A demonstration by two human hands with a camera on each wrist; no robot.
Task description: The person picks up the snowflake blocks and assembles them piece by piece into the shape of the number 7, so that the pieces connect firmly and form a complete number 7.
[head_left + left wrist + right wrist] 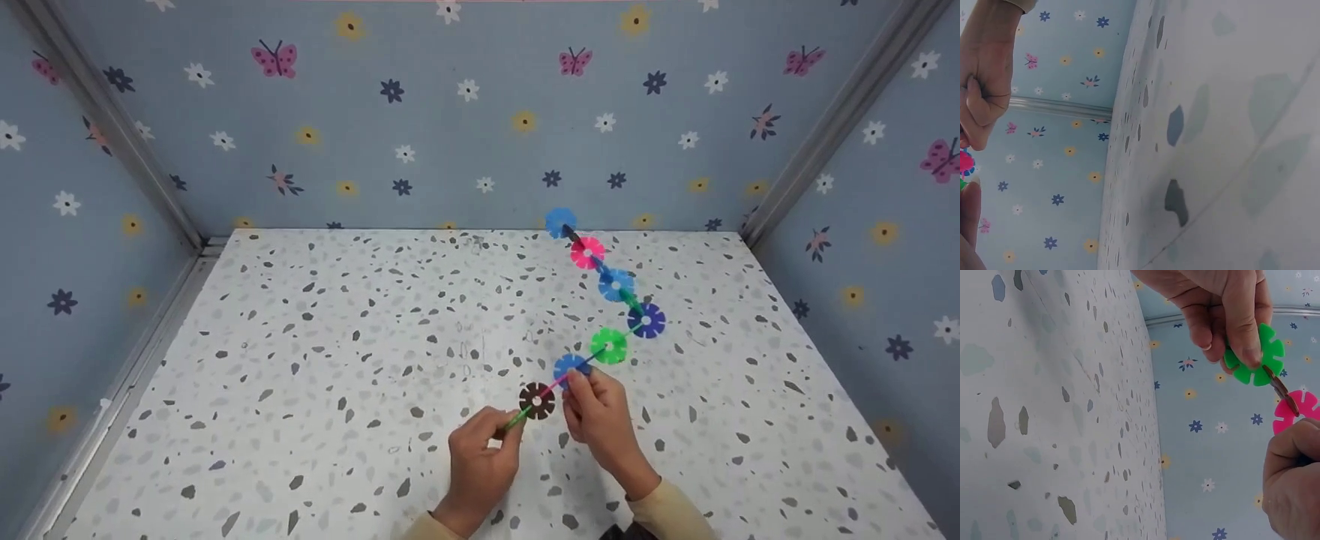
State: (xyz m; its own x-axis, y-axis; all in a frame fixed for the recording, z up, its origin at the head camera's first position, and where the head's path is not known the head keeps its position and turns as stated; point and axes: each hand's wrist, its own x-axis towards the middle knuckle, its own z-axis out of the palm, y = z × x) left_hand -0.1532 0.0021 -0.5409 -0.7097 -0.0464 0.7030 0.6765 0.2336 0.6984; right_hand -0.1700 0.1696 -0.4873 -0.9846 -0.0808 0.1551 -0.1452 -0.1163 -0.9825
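Observation:
A zigzag chain of notched plastic discs stretches away from my hands in the head view. My left hand (484, 454) pinches the green disc (1255, 354) at the near end between thumb and fingers. Joined to it is a brown disc (537, 401), then a pink disc (1297, 413). My right hand (600, 409) pinches the blue disc (568, 370) beyond those, its fingertips covering part of it. Farther along come a bright green disc (608, 346), a dark blue disc (646, 320), a light blue disc (616, 285) and a pink one, with edge-on discs linking them.
Under the chain lies a white speckled tabletop (322, 360). Blue patterned panels (480, 112) enclose its back and sides, with metal posts (847, 112) at the corners. The chain's far light blue disc (561, 223) overlaps the back panel in the head view.

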